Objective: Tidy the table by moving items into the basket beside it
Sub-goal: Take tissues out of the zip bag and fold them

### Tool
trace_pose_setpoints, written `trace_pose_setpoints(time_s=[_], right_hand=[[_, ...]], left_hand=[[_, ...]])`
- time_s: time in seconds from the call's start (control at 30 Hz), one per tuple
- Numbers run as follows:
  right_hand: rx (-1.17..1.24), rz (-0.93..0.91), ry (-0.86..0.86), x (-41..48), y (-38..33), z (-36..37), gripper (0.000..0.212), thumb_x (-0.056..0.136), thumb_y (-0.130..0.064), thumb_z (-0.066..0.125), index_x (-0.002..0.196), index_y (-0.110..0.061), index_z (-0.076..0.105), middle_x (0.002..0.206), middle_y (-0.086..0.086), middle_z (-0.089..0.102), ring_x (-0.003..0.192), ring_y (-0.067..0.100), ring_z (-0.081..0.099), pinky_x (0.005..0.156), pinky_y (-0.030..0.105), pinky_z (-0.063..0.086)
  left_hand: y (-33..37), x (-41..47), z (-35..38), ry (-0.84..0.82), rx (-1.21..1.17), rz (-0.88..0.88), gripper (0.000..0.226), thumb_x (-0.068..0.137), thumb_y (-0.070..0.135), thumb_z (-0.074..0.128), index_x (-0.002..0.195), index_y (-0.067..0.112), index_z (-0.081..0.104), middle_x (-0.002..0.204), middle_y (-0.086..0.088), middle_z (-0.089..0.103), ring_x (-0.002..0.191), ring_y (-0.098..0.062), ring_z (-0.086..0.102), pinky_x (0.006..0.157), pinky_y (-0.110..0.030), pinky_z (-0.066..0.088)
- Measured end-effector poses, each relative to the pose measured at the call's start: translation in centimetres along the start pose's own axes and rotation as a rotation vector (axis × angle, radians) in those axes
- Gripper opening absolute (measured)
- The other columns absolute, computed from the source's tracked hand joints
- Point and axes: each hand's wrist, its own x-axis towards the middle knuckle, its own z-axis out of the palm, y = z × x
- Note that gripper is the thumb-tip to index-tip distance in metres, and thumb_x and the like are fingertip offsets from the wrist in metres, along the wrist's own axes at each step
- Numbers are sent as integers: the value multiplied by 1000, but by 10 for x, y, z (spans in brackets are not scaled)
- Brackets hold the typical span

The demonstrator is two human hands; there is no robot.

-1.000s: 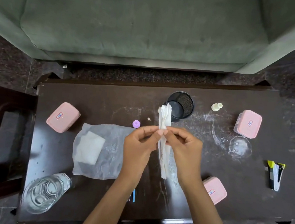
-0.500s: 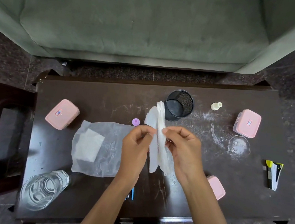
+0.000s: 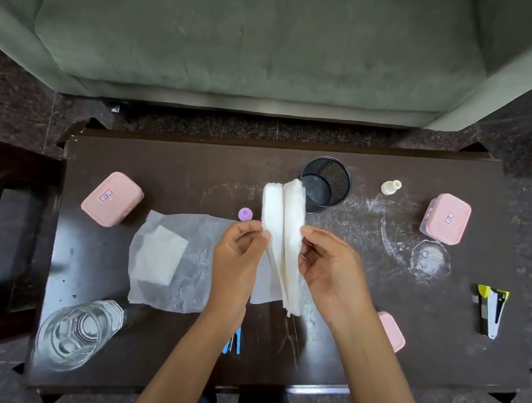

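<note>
Two hands held one stack of white tissues [image 3: 283, 223] above the dark table [image 3: 195, 173], just in front of the black mesh pen cup [image 3: 324, 184]. Left hand [image 3: 238, 254] pinched the left fold and right hand [image 3: 330, 268] pinched the right fold. The folds stood parted at the top.

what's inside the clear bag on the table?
One folded white sheet shows through the clear bag. Its right end is covered by the left hand, which pinches the tissue stack, so anything there cannot be seen.
</note>
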Motion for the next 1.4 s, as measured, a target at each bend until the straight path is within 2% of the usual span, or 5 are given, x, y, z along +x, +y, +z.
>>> trace_pose_setpoints(time_s=[0.57, 0.73, 0.93, 1.07, 1.4], right_hand=[[-434, -259, 25, 5, 10, -4, 9, 83, -1, 62, 83, -9, 65, 86, 10, 63, 74, 16, 60, 73, 30, 51], [-953, -433, -155, 16, -35, -6, 74, 74, -2, 72, 132, -33, 37, 127, -3, 45, 110, 11, 48, 90, 23, 43], [-1152, -110, -520, 32, -77, -4, 37, 72, 9, 69, 100, -15, 65, 88, 1, 65, 78, 11, 60, 70, 22, 46], [-1016, -229, -317, 38, -81, -13, 25, 71, 12, 68, 71, -13, 66, 62, -3, 61, 57, 5, 55, 56, 21, 40], [-1011, -480, 30, 25, -105, -37, 32, 70, 17, 59, 79, -10, 73, 54, -8, 66, 45, -3, 55, 46, 10, 44]], left_hand=[[6, 2, -3, -68, 1, -15, 11, 91, 24, 56, 85, 29, 64, 92, 9, 69, 93, -20, 67, 79, -34, 56], [19, 20, -19, -412, 405, 336, 24, 93, 18, 53, 89, 42, 58, 91, 31, 62, 88, 5, 57, 76, -24, 54], [41, 34, -16, -596, 389, 314, 27, 88, 15, 60, 103, 37, 57, 89, 20, 69, 83, 3, 63, 67, -14, 50], [41, 40, -19, -659, 534, 145, 38, 78, 25, 72, 104, 42, 52, 98, 24, 59, 89, -6, 62, 67, -13, 54], [25, 46, -12, -360, 214, -1, 19, 84, -2, 62, 82, 16, 67, 80, 8, 71, 58, -6, 67, 52, -15, 53]])
